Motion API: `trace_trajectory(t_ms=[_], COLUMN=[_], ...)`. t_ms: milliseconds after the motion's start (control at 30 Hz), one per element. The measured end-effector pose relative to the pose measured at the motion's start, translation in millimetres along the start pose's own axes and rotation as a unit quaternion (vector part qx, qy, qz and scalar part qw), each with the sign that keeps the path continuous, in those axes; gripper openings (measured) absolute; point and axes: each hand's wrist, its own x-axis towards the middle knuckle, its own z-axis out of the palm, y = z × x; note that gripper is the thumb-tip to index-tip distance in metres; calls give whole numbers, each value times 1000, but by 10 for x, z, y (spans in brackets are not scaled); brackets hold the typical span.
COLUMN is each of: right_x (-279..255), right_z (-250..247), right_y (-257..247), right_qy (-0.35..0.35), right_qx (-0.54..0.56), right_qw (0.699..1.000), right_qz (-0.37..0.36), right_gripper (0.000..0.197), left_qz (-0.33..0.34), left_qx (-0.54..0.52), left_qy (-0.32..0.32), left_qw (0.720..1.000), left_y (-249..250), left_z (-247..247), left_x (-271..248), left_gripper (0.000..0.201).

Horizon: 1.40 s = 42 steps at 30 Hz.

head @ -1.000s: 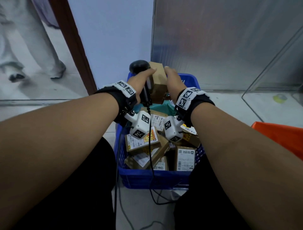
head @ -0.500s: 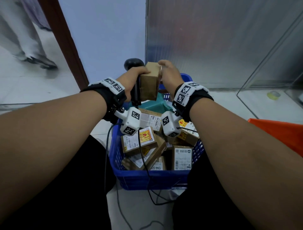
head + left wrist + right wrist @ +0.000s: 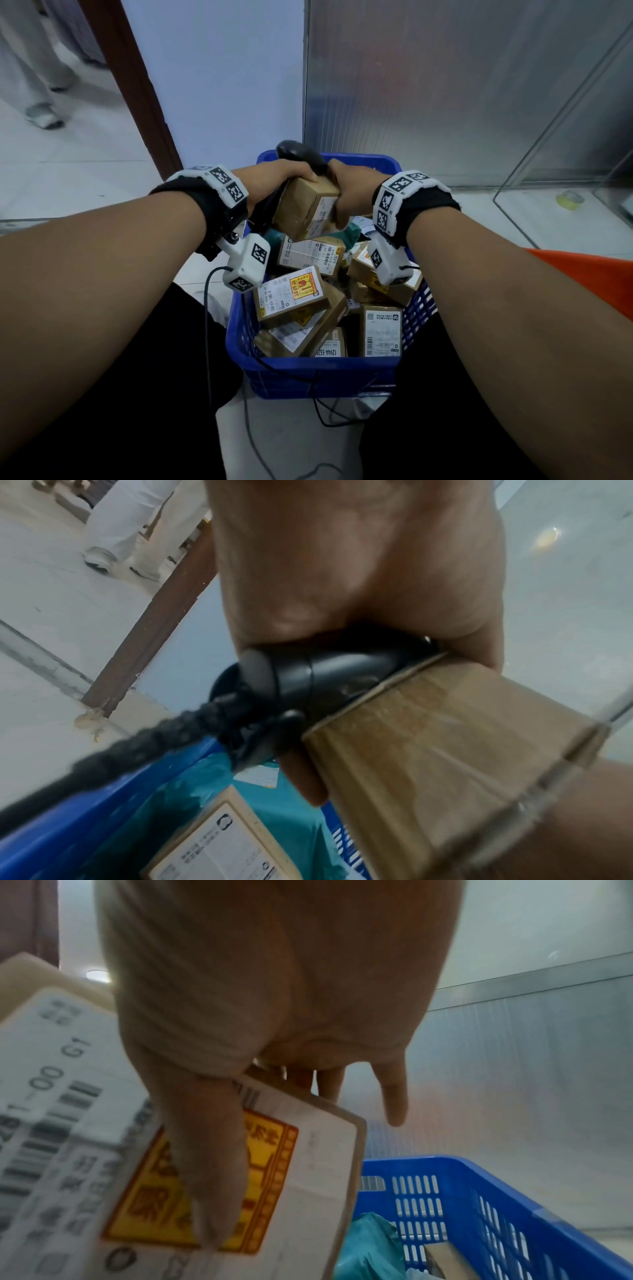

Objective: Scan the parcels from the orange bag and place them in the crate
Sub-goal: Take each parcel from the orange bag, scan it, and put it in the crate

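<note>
A small brown cardboard parcel (image 3: pixel 305 205) hangs tilted over the far half of the blue crate (image 3: pixel 322 377), held between both hands. My left hand (image 3: pixel 277 181) grips a black corded scanner (image 3: pixel 298 156), whose handle presses against the parcel's left side (image 3: pixel 445 737). My right hand (image 3: pixel 352 192) grips the parcel's right end. In the right wrist view its thumb lies across the white and yellow label (image 3: pixel 68 1123). The crate holds several labelled parcels and a teal mailer (image 3: pixel 349 236). An edge of the orange bag (image 3: pixel 589 277) shows at the right.
The scanner's black cable (image 3: pixel 246 411) runs down past the crate's left side onto the floor. A brown door frame (image 3: pixel 137 85) and a pale wall stand behind the crate, with a clear panel (image 3: pixel 565 137) at the right. A person's legs (image 3: pixel 37 68) show far left.
Both hands have come down closer to the crate. The parcel has tipped from upright to tilted, so its labelled side now shows. The person at the far left has walked on.
</note>
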Motion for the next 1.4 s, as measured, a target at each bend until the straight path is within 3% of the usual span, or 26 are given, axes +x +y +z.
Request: trace_trajectory(t_ms=[100,167,200,300,400,500,600,867,1400], right_x=[19,29,19,31,64,109,119,189,214], right_z=[16,20,15,-16,-17,-4,-7,35,63], right_y=[89,184,226,347,422,454,465,457,488], right_qy=[-10,-23,-21,-12,-11,7,22,-23,-20], right_qx=[-24,67,136,290,324,377,386,408,395], right_qw=[998,989,978,933,915,891,887,883,886], right_qz=[60,126,154,214,240,254,253,231,241], right_gripper=[69,77,71,37,42,41,41,42,51], left_qz=[67,100,103,75,54,51,37,11,2], left_qx=[-35,-61,-59,-8,18,-5,-70,-278,-254], left_qy=[89,133,140,114,66,31,1,3,-43], left_qw=[993,984,983,991,996,998,997,961,966], left_y=[-34,-25,-25,-48,-45,-3,28,111,147], left_z=[-5,-30,-46,-73,-44,-18,28,24,58], left_x=[55,79,81,60,24,-10,-49,-111,-135], left_gripper=[58,54,51,41,33,33,37,43,46])
